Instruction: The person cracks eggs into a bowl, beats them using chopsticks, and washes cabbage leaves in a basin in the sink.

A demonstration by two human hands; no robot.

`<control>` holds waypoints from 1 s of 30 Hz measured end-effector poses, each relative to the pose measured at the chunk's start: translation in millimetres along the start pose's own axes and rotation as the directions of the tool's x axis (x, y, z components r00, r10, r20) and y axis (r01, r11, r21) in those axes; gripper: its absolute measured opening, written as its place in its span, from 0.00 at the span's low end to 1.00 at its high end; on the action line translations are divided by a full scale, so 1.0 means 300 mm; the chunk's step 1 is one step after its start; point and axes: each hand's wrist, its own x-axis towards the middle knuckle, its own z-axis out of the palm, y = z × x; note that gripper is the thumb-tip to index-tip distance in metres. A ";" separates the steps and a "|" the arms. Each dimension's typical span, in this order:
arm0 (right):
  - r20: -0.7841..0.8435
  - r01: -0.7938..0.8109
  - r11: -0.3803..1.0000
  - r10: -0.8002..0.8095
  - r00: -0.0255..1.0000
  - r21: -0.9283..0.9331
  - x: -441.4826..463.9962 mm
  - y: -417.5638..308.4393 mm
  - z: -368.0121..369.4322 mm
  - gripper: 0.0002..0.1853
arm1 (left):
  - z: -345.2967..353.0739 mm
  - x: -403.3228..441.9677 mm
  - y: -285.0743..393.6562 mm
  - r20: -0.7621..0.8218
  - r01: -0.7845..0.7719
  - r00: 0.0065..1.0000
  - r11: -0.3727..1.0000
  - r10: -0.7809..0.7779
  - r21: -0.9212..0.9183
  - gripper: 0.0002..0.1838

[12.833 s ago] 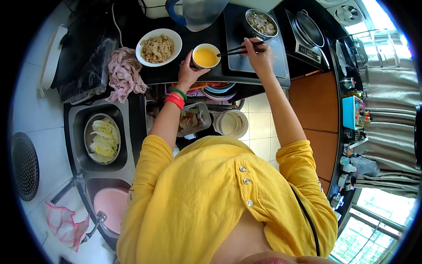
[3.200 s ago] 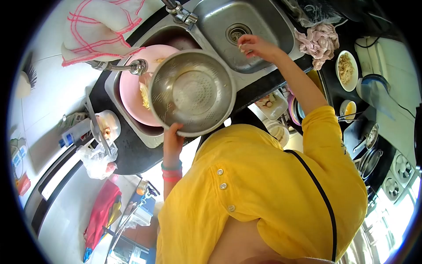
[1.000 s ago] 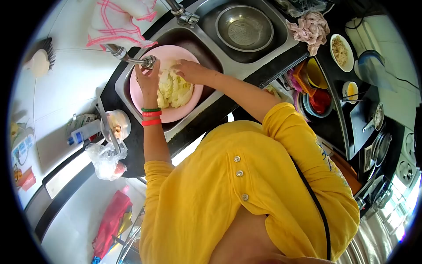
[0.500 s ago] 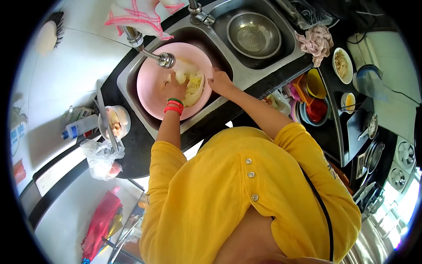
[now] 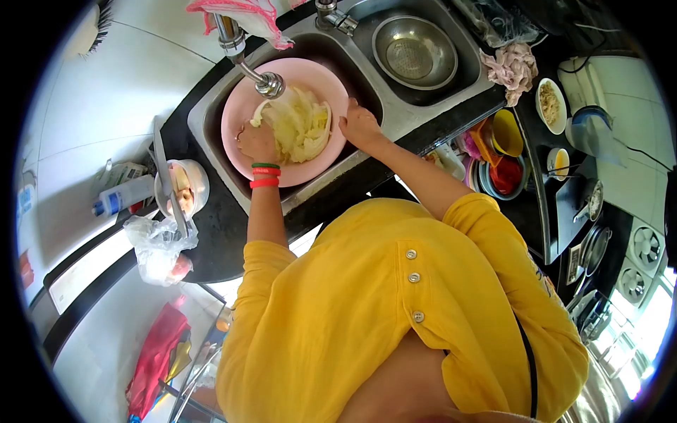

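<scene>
A pink basin (image 5: 240, 99) stands in the left sink bowl, with pale yellow-green cabbage leaves (image 5: 303, 127) inside it. My left hand (image 5: 258, 142), with green and red bands at the wrist, is in the basin at the left edge of the leaves; its fingertips are too unclear to tell whether they hold anything. At the basin's right rim is my right hand (image 5: 360, 125), its fingers curled against the edge. The faucet head (image 5: 270, 85) hangs over the basin's upper part.
A metal strainer bowl (image 5: 415, 53) lies in the right sink bowl. Beside it are a crumpled cloth (image 5: 511, 69), a white dish of food (image 5: 551, 106) and a cup of yellow liquid (image 5: 558, 163). At left, a knife (image 5: 168, 180) rests across a tub (image 5: 195, 189) near a plastic bag (image 5: 159, 250).
The cabbage went from the strainer bowl's side into view in the basin, and the strainer now lies in the right sink. My left hand moved left off the leaves; my right hand shifted to the rim.
</scene>
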 end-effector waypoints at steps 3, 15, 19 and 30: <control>0.099 -0.093 0.995 0.088 0.991 0.043 0.006 -0.024 -0.022 0.22 | 0.024 0.002 -0.006 -0.063 -0.246 0.968 0.967 0.242 -0.065 0.16; -0.016 0.298 0.952 -0.298 0.955 0.068 0.021 -0.019 -0.052 0.13 | -0.172 -0.186 0.148 0.590 0.370 0.751 0.550 0.297 -0.748 0.15; 0.101 0.131 0.985 -0.142 0.985 0.109 0.004 0.003 -0.036 0.08 | -0.213 -0.231 0.159 0.632 0.312 0.718 0.676 0.292 -0.668 0.18; -0.009 0.224 0.973 -0.224 0.975 0.051 -0.017 -0.036 -0.054 0.08 | 0.390 0.138 -0.133 0.082 -0.135 0.981 0.917 0.178 -0.376 0.24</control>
